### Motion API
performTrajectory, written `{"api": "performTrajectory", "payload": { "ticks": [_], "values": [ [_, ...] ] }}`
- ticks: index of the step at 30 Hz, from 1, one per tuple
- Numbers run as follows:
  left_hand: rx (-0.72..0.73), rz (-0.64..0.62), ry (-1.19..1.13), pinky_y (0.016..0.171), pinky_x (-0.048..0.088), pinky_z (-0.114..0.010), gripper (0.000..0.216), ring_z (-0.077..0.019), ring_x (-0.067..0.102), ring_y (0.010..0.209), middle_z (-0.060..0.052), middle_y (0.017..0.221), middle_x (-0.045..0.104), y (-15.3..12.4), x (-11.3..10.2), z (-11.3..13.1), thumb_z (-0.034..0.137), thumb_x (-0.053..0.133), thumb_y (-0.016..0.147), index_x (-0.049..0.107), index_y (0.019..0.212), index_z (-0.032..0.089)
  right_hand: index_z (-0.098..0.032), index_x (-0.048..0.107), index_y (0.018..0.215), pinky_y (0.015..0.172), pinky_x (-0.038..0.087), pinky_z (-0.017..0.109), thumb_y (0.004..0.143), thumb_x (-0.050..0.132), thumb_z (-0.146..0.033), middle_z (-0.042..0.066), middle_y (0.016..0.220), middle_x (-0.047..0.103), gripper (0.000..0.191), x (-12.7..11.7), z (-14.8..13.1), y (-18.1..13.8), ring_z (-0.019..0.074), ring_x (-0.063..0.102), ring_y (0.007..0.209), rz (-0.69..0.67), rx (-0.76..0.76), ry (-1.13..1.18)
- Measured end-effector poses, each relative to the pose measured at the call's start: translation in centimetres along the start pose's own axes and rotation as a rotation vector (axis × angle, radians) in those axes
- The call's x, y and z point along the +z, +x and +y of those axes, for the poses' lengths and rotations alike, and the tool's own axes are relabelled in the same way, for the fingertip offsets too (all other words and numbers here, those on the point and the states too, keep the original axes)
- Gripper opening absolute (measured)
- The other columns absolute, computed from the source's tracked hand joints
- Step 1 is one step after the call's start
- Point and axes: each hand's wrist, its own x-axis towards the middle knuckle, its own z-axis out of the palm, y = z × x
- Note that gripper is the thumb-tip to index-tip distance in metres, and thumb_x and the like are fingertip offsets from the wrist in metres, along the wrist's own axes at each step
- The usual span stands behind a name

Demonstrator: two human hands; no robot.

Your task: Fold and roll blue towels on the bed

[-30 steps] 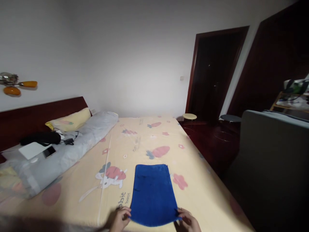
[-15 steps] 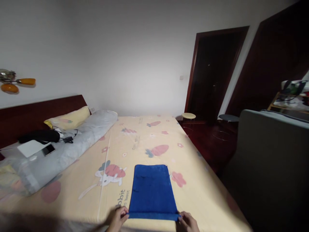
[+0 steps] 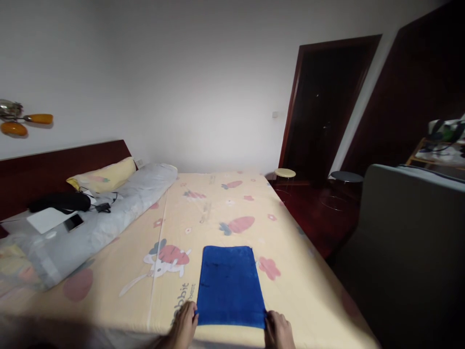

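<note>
A blue towel (image 3: 229, 285) lies flat on the yellow bed sheet (image 3: 210, 213) printed with carrots and a rabbit. My left hand (image 3: 184, 325) rests at the towel's near left corner, fingers pressed down on the edge. At the near right corner sits my right hand (image 3: 279, 330), its fingers also closed on the towel's edge. The near edge now looks like a fold lying flat on the sheet.
A grey rolled quilt (image 3: 109, 223) and a yellow pillow (image 3: 103, 175) lie at the bed's left, with a phone (image 3: 73, 222), a white pad and black cables on top. A dark headboard (image 3: 54, 167), two stools (image 3: 285, 173), a grey chair back (image 3: 410, 232) and a dark doorway (image 3: 323, 106) surround the bed.
The towel's near edge, first hanging toward me, was lifted and folded forward; it now lies flat, and the towel looks shorter. Both hands moved forward with it.
</note>
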Motion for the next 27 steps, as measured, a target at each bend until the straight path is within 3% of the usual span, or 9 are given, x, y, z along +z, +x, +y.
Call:
{"api": "performTrajectory", "payload": {
  "ticks": [3,8,12,15,21,27],
  "values": [
    [0.031,0.074,0.049,0.087,0.042,-0.033,0.025,-0.0194,0.058,0.096,-0.004,0.097,0.065,-0.4,0.3,0.5,0.015,0.04,0.085,0.06,0.093,0.025,-0.024,0.062,0.083,0.063,0.043,0.032,0.091,0.028,-0.063,0.006,0.071,0.067,0.052,0.5,0.0,-0.5,0.0196,0.062,0.066,0.071,0.0,-0.059],
    [0.098,0.061,0.008,0.083,0.042,-0.03,0.026,-0.0166,0.057,0.087,0.0,0.087,0.061,-0.7,0.8,0.7,0.009,0.039,0.082,0.059,0.082,0.026,-0.026,0.062,0.091,0.065,0.044,0.033,0.095,0.028,-0.05,0.004,0.076,0.065,0.042,0.5,-0.8,-0.8,0.0197,0.061,0.07,0.036,-0.033,-0.069],
    [0.079,0.118,-0.036,0.083,0.044,-0.032,0.015,-0.0179,0.058,0.086,-0.001,0.083,0.06,-0.8,1.4,0.5,0.028,0.044,0.09,0.056,0.081,0.026,-0.025,0.06,0.091,0.071,0.045,0.033,0.095,0.035,-0.049,0.004,0.082,0.068,0.035,-0.3,-1.6,-0.6,0.0197,0.063,0.076,-0.041,0.01,0.007],
    [0.053,0.167,-0.038,0.081,0.045,-0.035,0.021,-0.0204,0.058,0.085,-0.001,0.083,0.06,-0.9,1.8,0.7,0.045,0.054,0.086,0.056,0.079,0.026,-0.025,0.06,0.093,0.077,0.044,0.036,0.089,0.047,-0.055,0.003,0.086,0.068,0.033,-0.7,-2.5,-0.6,0.0218,0.063,0.082,-0.029,0.012,-0.084],
    [-0.006,0.142,-0.04,0.085,0.042,-0.036,0.018,-0.0208,0.058,0.089,0.0,0.085,0.06,-1.1,1.4,1.6,0.043,0.056,0.085,0.056,0.079,0.025,-0.024,0.06,0.094,0.08,0.036,0.039,0.087,0.05,-0.045,0.003,0.081,0.063,0.024,-0.8,-4.0,-1.1,0.023,0.057,0.08,0.071,-0.076,-0.403],
    [-0.032,0.128,-0.055,0.083,0.042,-0.035,0.018,-0.0206,0.058,0.087,0.0,0.084,0.061,-1.2,0.9,1.8,0.043,0.055,0.084,0.056,0.077,0.026,-0.025,0.06,0.095,0.079,0.035,0.037,0.085,0.049,-0.037,0.003,0.081,0.064,0.02,-0.9,-4.2,-0.8,0.0217,0.055,0.079,0.06,-0.102,-0.445]
  ]
}}
